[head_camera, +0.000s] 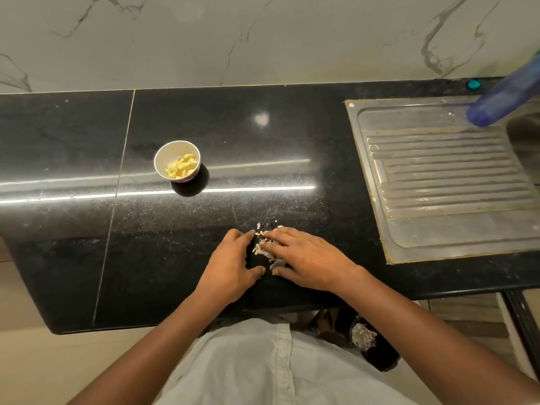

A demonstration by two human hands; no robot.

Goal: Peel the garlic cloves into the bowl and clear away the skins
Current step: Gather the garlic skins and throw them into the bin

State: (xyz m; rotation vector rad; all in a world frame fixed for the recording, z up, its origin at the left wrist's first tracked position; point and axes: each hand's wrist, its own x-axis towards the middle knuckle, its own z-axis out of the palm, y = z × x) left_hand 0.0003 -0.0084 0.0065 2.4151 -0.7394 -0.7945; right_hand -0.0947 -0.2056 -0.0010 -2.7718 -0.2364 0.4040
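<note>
While the garlic skins (264, 250) lie heaped on the black counter (87, 229), left hand (230, 266) flat beside them, fingers loosely straight, right hand (308, 258) flat, fingers spread over the heap (neither gripping anything), peeled cloves (181, 167) in the white bowl (174, 148), well apart, farther back left.

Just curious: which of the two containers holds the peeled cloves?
The small white bowl on the counter, with yellow cloves; the dark bin below holds pale skins.

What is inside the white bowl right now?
Peeled yellow garlic cloves lie heaped against the near right wall of the bowl; its far inner wall is bare. The bottom beneath them is covered.
</note>
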